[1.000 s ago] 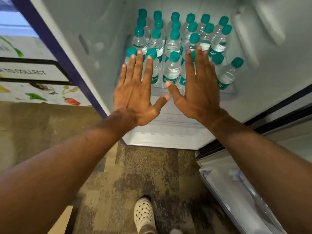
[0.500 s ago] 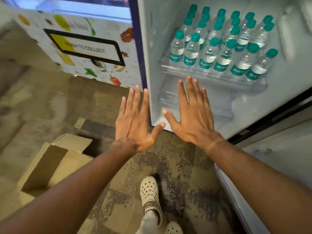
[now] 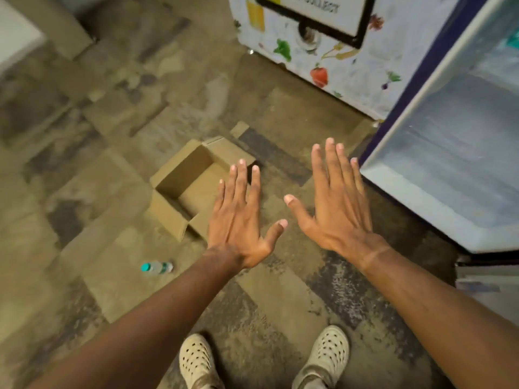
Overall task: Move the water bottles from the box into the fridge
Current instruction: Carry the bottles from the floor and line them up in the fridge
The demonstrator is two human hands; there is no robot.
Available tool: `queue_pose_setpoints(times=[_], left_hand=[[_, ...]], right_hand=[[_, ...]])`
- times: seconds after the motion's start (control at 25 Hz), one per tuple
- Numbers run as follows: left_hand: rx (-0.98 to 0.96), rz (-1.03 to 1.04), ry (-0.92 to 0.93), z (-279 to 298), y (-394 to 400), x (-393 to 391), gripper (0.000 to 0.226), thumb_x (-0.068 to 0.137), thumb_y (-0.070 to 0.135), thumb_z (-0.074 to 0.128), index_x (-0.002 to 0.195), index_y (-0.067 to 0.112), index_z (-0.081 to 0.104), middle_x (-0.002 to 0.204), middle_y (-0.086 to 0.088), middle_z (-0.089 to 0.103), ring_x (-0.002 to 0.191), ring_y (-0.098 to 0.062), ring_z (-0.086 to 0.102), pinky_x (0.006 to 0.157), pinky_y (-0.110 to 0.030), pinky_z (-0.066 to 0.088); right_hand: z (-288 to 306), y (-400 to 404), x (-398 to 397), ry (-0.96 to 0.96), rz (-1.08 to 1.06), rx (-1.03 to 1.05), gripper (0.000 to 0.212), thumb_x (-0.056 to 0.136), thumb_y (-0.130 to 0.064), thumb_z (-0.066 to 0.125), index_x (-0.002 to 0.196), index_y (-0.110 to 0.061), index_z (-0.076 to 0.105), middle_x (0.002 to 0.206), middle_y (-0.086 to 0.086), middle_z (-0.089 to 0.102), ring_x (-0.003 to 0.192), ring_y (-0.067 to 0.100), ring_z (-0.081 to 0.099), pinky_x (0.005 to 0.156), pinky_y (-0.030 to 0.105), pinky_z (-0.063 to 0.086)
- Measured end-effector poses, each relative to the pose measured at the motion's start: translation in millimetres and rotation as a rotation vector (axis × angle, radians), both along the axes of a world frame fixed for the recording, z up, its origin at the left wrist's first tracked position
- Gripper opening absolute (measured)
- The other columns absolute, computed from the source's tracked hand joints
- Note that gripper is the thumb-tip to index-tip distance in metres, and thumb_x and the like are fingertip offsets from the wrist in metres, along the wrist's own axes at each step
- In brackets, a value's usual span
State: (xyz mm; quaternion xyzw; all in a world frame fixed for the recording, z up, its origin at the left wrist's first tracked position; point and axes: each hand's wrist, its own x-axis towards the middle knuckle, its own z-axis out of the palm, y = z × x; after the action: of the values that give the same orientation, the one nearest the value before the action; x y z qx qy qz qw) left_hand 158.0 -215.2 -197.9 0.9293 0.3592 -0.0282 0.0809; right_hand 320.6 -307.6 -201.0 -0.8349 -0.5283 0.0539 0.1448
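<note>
Both hands flat, empty: left hand (image 3: 238, 217), right hand (image 3: 337, 203). Box (image 3: 182, 189) centre frame looks empty. One bottle (image 3: 156, 267) on floor, lower left; risk: overlooked or kicked.

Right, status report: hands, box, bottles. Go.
Left hand and right hand open, holding nothing. Box open on floor, visible part shows no bottles. One water bottle lying on floor beside it. Nothing in the way.

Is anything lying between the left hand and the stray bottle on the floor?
Nothing visible: only bare floor separates the open left hand from the clear plastic teal-capped water bottle lying left of the forearm.
</note>
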Motion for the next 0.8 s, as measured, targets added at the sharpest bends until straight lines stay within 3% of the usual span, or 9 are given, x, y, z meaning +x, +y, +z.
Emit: queue_pose_setpoints(times=[0.48,0.8], left_hand=[[-0.107,0.345,0.129,-117.5,77.7,-273.5,0.101,0.084,0.077,0.019,0.153,0.011,-0.012,0.160,-0.015,-0.018,0.148,-0.027,-0.018,0.122,-0.047,0.000],[-0.201,0.492,0.301,-237.8,116.6,-439.4,0.104,0.083,0.077,0.025,0.153,0.009,-0.013,0.160,-0.016,-0.016,0.149,-0.029,-0.014,0.122,-0.047,0.001]], right_hand=[[-126.5,124.6,-258.6,0.112,0.315,-0.156,0.093,0.089,-0.066,0.032,0.154,-0.009,-0.002,0.162,0.018,-0.005,0.150,0.029,-0.004,0.122,0.047,0.001],[-258.7,192.9,-406.4,0.212,0.461,-0.265,0.086,0.093,-0.056,0.043,0.155,-0.010,0.002,0.162,0.014,0.003,0.150,0.026,0.005,0.120,0.041,-0.001]])
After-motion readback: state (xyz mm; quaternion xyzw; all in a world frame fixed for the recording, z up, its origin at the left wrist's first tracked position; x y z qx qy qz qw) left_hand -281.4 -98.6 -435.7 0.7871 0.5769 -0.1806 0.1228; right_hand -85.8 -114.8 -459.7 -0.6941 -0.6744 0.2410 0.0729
